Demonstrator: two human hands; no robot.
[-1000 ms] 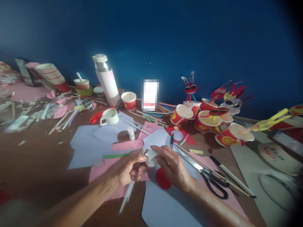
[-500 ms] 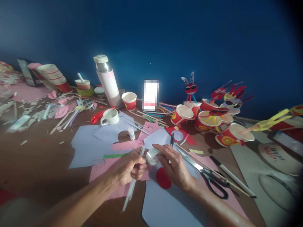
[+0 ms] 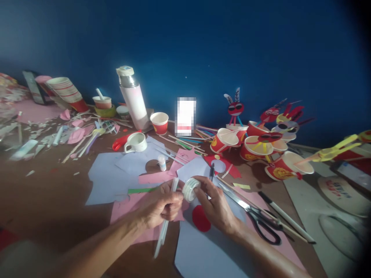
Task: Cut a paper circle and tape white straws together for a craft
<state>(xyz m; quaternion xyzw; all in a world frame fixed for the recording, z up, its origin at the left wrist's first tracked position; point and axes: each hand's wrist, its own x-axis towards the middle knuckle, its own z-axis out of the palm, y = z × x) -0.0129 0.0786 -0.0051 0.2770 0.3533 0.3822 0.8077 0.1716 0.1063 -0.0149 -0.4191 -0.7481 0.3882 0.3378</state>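
My left hand [image 3: 165,202] is closed around a few thin white strips [image 3: 161,239], which stick out above and below the fist. Close beside it, my right hand [image 3: 216,206] grips a roll of clear tape [image 3: 190,190] between thumb and fingers. The roll's edge is near my left fingertips; whether a length of tape runs between the hands I cannot make out. Under the hands lie pink paper [image 3: 136,222], a blue-grey sheet [image 3: 211,251] and a red paper disc [image 3: 201,218]. Large scissors [image 3: 255,214] with black handles rest right of my right hand.
Red paper cups [image 3: 255,148] with paper figures stand at the back right. A white thermos [image 3: 134,102], a single paper cup [image 3: 159,122] and a white mug [image 3: 135,143] stand behind the hands. A marker [image 3: 285,216] lies at the right; paper scraps [image 3: 78,135] litter the left.
My right hand has turned the tape roll, so more of its banded outer side shows, and its fingers have curled in. My left hand keeps its hold on the strips.
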